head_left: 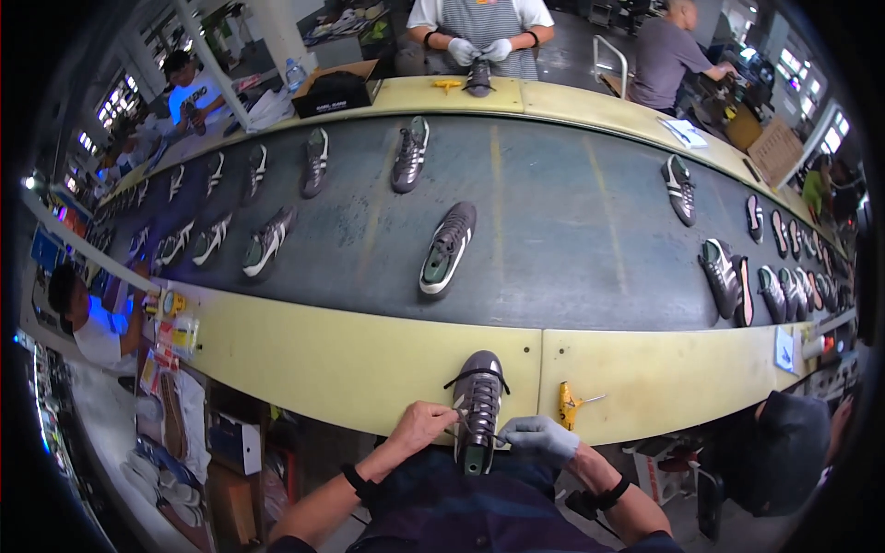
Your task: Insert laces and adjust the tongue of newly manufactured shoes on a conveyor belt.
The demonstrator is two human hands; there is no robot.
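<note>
A dark grey sneaker (480, 367) with white stripes rests on the yellow ledge in front of me, toe pointing away and heel over the near edge. Its dark lace (479, 412) runs crosswise through the eyelets. At the left of the shoe's opening, my bare left hand (426, 427) is closed in a pinch on the shoelace. My right hand (544, 436), in a grey glove, has its fingers closed on the lace at the right side. A yellow-handled tool (567, 405) with a thin metal tip lies right of the shoe.
Beyond the yellow ledge (313, 355) runs a dark conveyor belt (544, 230) carrying several sneakers, one a little beyond mine (449, 244). Across it, a person in white gloves (479, 51) handles another shoe. An open box (337, 89) stands on the far ledge. Other people sit at both sides.
</note>
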